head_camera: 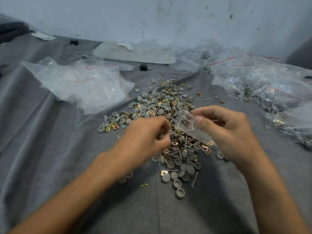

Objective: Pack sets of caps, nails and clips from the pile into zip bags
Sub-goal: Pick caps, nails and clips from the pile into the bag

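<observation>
Many filled clear zip bags lie right; much of the grey-and-gold pile remains. My right hand pinches a small clear bag, left hand pinches small parts.

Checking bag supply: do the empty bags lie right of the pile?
No, the empty bags lie left of the pile; the bags on the right hold parts.

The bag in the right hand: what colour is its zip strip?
Red, on the clear zip bag that the right hand pinches; head view.

No text can be read; faint reddish marks on the white sheet are illegible.
</observation>
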### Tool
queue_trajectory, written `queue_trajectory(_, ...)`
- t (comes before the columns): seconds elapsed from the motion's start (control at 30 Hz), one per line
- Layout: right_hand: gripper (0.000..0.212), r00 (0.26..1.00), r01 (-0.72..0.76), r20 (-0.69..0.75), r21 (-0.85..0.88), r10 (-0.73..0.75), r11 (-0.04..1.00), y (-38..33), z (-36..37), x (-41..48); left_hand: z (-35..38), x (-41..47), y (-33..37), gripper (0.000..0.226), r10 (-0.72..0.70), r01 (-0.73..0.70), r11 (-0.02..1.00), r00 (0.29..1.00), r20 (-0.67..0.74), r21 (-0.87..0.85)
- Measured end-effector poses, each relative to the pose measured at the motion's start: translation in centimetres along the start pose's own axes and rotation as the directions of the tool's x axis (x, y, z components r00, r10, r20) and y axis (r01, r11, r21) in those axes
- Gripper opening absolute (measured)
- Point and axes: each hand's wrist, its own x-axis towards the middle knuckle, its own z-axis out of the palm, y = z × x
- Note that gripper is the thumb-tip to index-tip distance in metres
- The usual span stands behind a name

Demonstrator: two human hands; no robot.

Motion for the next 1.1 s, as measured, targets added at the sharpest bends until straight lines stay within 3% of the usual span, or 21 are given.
queue_trajectory(0.13, 0.017, 1.000, 0.003, 0.018, 0.018, -0.003, 1.000, -0.1, 0.2, 0.0, -1.7, 0.8, -1.3, 0.003, -0.151, 0.130, 0.954, 0.987, -0.059, -0.269)
queue_trajectory(0.27, 0.017, 0.999, 0.013, 0.035, -0.011, -0.012, 1.000, -0.4, 0.6, 0.0, -1.6, 1.5, -0.6, 0.006, -0.131, 0.120, 0.870, 0.991, 0.010, -0.479)
queue_trajectory(0.5, 0.017, 0.997, 0.038, 0.064, -0.007, -0.037, 0.999, -0.6, 1.0, 0.0, -0.5, 1.1, 0.0, 0.017, -0.086, 0.093, 0.924, 0.996, 0.036, -0.372)
queue_trajectory(1.1, 0.019, 0.997, 0.033, 0.068, 0.013, -0.034, 0.999, -0.5, 0.9, -0.1, -0.9, 1.2, 0.1, 0.017, -0.109, 0.112, 0.898, 0.994, 0.031, -0.425)
